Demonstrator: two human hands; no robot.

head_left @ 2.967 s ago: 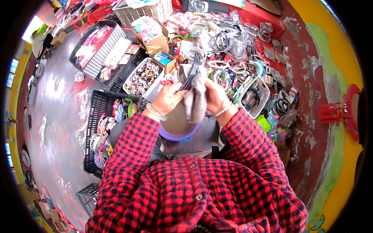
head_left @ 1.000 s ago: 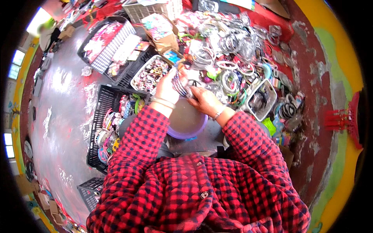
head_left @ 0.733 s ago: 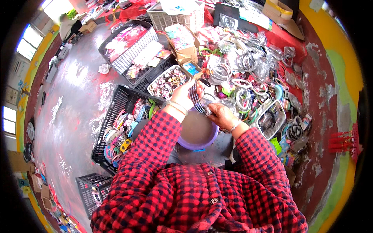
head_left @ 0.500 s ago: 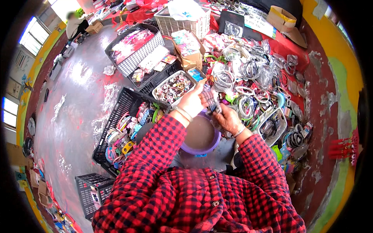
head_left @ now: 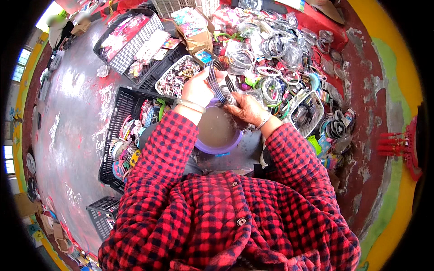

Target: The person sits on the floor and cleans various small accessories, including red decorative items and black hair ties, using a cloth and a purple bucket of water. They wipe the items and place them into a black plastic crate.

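Note:
In my left hand (head_left: 199, 90) is a bunch of thin black hoops (head_left: 213, 83) that look like headbands, held upright by the curved part. My right hand (head_left: 248, 108) closes round the lower ends of the bunch, together with a dark, crumpled piece (head_left: 233, 121) that looks like a cloth; the fingers partly hide it. Just below both hands stands a purple basin (head_left: 216, 150) of murky, greyish-brown water. The hoops are above the water, over the basin's far rim.
On the left stands a black crate (head_left: 107, 151) of colourful headbands. Beyond it are a white basket (head_left: 159, 86) of small hair ties and a dark bin (head_left: 131, 67). Bagged hoops (head_left: 273, 47) pile up ahead. A white basket (head_left: 293, 115) sits right. One person (head_left: 56, 34) is far left.
The hoops now stand up and fan out in my left hand, where they were blurred and lower between both hands. My right hand has shifted to their lower ends. The whole view has tilted.

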